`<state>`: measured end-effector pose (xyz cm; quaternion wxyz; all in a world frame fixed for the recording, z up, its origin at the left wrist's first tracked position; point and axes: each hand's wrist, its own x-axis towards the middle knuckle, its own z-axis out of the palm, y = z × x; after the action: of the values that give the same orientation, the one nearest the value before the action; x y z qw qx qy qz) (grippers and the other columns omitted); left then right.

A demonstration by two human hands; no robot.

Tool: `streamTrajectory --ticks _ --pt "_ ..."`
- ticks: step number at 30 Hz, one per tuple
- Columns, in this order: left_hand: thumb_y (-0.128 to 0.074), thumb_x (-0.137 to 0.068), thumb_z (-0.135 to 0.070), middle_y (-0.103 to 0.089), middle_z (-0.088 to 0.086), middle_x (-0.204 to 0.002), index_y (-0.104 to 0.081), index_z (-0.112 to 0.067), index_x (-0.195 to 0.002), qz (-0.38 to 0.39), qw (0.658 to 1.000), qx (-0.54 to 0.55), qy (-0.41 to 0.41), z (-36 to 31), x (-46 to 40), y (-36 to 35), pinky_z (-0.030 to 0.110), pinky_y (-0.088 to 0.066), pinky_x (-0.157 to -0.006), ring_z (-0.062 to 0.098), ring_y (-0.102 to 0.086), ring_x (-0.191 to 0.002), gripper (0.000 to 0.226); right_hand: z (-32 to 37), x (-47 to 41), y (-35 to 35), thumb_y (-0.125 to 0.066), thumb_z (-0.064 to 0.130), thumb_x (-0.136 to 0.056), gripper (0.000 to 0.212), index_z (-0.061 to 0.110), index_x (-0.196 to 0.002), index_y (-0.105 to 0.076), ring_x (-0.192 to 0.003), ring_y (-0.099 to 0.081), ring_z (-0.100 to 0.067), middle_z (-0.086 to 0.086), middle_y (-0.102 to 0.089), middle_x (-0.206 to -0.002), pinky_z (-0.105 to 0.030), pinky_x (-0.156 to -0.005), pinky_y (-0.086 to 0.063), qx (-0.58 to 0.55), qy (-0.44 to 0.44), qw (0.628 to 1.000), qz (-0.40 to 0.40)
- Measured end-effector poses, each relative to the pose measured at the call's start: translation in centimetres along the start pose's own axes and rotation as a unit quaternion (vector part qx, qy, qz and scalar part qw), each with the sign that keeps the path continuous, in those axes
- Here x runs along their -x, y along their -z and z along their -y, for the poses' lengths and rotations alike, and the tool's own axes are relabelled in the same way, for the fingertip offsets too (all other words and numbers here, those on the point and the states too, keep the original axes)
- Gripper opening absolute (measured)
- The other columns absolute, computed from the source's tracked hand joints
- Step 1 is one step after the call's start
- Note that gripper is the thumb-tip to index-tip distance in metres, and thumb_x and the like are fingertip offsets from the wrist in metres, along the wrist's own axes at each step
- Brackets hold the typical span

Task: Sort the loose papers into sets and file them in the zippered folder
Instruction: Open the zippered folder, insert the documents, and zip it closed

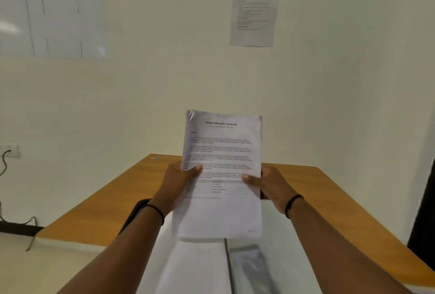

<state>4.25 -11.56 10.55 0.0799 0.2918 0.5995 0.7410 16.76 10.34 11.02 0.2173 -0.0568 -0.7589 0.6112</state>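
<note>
Stack of papers held upright above tabletop, top sheet headed "Sample Education Transcript"; left hand grips left edge, thumb on front, fingers behind, hidden; right hand grips right edge likewise; open zippered folder flat on tabletop below stack; "WS 03" notice on wall

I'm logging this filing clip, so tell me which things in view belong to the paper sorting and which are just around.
Job:
stack of papers, gripped by left hand and right hand
open folder on the table

Just around:
wall notice
whiteboard
cable
</note>
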Motion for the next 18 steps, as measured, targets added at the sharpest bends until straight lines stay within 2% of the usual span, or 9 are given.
streamTrajectory --ticks 5,7,9,11,12,13,14,16,18 --pt "-0.072 -0.088 -0.014 -0.075 0.017 -0.103 -0.072 0.003 -0.105 0.040 0.997 0.009 0.058 1.2 -3.4 -2.1 0.046 -0.058 -0.085 0.037 -0.073 -0.094 0.025 -2.5 0.1 4.5 -0.074 0.022 -0.085 0.037 0.014 -0.120 -0.066 -0.102 -0.070 -0.026 -0.006 -0.072 -0.113 -0.036 -0.078 -0.060 0.028 -0.112 0.987 0.109" --pt "-0.072 -0.089 -0.018 -0.075 0.014 -0.093 -0.071 0.005 -0.093 0.018 0.998 0.000 0.061 2.1 -5.3 -3.3 0.041 -0.058 -0.077 0.035 -0.073 -0.084 0.023 -3.7 -0.7 5.4 -0.074 0.020 -0.086 0.034 0.013 -0.118 -0.067 -0.099 -0.071 -0.028 -0.007 -0.073 -0.111 -0.039 -0.076 -0.060 0.029 -0.107 0.992 0.064" --pt "-0.068 -0.093 -0.027 -0.061 0.007 -0.070 -0.056 -0.003 -0.069 -0.083 0.992 -0.086 0.028 3.5 -7.5 -5.0 0.030 -0.045 -0.061 0.026 -0.057 -0.065 0.036 -5.2 -2.2 6.3 -0.072 0.017 -0.087 0.027 0.010 -0.114 -0.069 -0.094 -0.072 -0.028 -0.009 -0.074 -0.108 -0.045 -0.078 -0.060 0.020 -0.081 0.995 -0.046" --pt "-0.059 -0.096 -0.026 -0.048 0.002 -0.065 -0.043 -0.012 -0.066 -0.241 0.953 -0.181 -0.005 4.9 -8.0 -6.1 0.030 -0.032 -0.054 0.022 -0.044 -0.065 0.037 -6.2 -3.5 7.1 -0.069 0.013 -0.090 0.020 0.010 -0.110 -0.069 -0.089 -0.072 -0.027 -0.009 -0.074 -0.105 -0.042 -0.071 -0.060 -0.011 -0.065 0.988 -0.139" --pt "-0.055 -0.096 -0.022 -0.047 0.001 -0.066 -0.042 -0.013 -0.068 -0.284 0.937 -0.205 -0.018 5.9 -7.9 -7.1 0.031 -0.031 -0.054 0.023 -0.044 -0.066 0.032 -6.9 -4.4 7.9 -0.068 0.012 -0.091 0.018 0.010 -0.109 -0.069 -0.088 -0.072 -0.025 -0.008 -0.074 -0.104 -0.039 -0.066 -0.060 -0.034 -0.061 0.982 -0.177" --pt "-0.054 -0.095 -0.020 -0.049 0.002 -0.067 -0.043 -0.013 -0.069 -0.280 0.931 -0.232 -0.034 7.0 -7.5 -7.9 0.031 -0.032 -0.054 0.023 -0.045 -0.066 0.028 -7.5 -5.0 8.5 -0.067 0.010 -0.091 0.018 0.010 -0.110 -0.068 -0.087 -0.071 -0.025 -0.007 -0.073 -0.102 -0.037 -0.063 -0.059 -0.055 -0.058 0.975 -0.208" --pt "-0.055 -0.094 -0.021 -0.051 0.003 -0.067 -0.045 -0.011 -0.070 -0.228 0.936 -0.265 -0.043 8.3 -7.3 -9.0 0.032 -0.033 -0.055 0.022 -0.046 -0.065 0.027 -8.2 -5.9 9.2 -0.066 0.009 -0.092 0.019 0.009 -0.110 -0.067 -0.088 -0.070 -0.025 -0.008 -0.072 -0.102 -0.039 -0.064 -0.060 -0.072 -0.056 0.968 -0.234" --pt "-0.062 -0.090 -0.029 -0.055 0.005 -0.066 -0.052 -0.008 -0.069 -0.065 0.932 -0.350 -0.063 10.6 -6.4 -10.8 0.032 -0.035 -0.055 0.015 -0.046 -0.061 0.031 -9.3 -7.3 10.3 -0.067 0.009 -0.091 0.020 0.009 -0.111 -0.068 -0.092 -0.070 -0.026 -0.008 -0.072 -0.104 -0.047 -0.074 -0.060 -0.073 -0.059 0.961 -0.259" --pt "-0.070 -0.083 -0.040 -0.059 -0.001 -0.076 -0.063 -0.014 -0.074 0.065 0.883 -0.454 -0.102 12.7 -6.0 -12.1 0.032 -0.042 -0.063 0.011 -0.049 -0.071 0.028 -10.5 -9.0 11.1 -0.068 0.010 -0.091 0.021 0.009 -0.112 -0.068 -0.094 -0.069 -0.025 -0.008 -0.072 -0.106 -0.048 -0.080 -0.059 -0.060 -0.065 0.962 -0.259"
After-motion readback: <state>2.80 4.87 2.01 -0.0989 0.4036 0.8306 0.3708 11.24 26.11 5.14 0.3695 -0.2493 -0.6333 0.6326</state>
